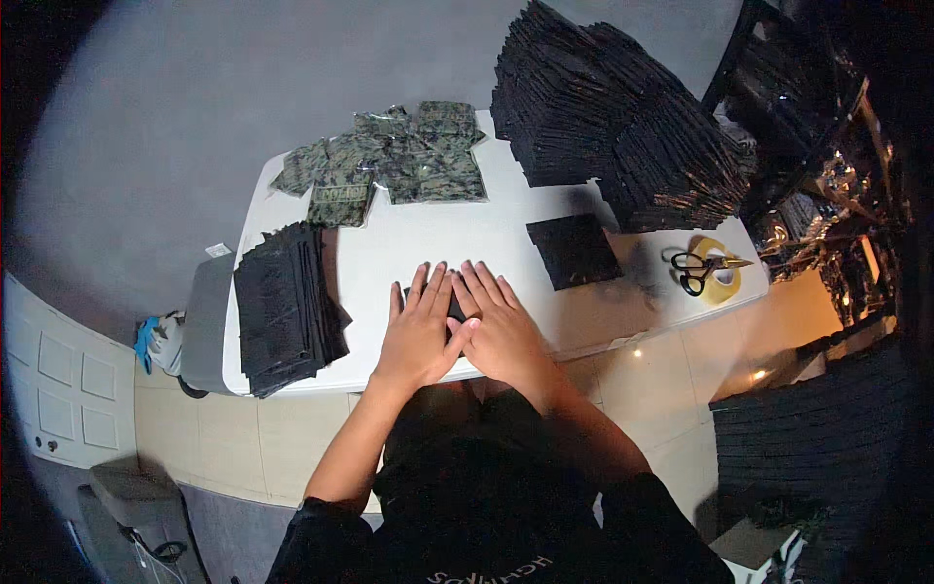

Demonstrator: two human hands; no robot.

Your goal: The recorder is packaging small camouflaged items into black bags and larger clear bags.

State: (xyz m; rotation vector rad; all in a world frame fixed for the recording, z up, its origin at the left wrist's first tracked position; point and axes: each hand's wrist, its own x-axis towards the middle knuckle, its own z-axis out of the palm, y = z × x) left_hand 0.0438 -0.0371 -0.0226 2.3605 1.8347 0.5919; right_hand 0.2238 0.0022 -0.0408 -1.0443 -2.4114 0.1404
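My left hand (420,326) and my right hand (499,326) lie side by side at the near edge of the white table, fingers stretched forward and thumbs meeting. Both press flat on a dark piece of fabric (454,310); most of it is hidden under them, with a little showing between the hands. Left of my left hand stands a stack of black fabric pieces (282,311). To the right of my right hand, a single black fabric square (574,251) lies flat on the table.
Camouflage fabric pieces (428,165), some in clear plastic, lie at the far left. Tall piles of black fabric (603,107) fill the far right. Black-handled scissors (693,273) rest on a yellow tape roll (722,284) at the right edge. A grey chair (207,321) stands left.
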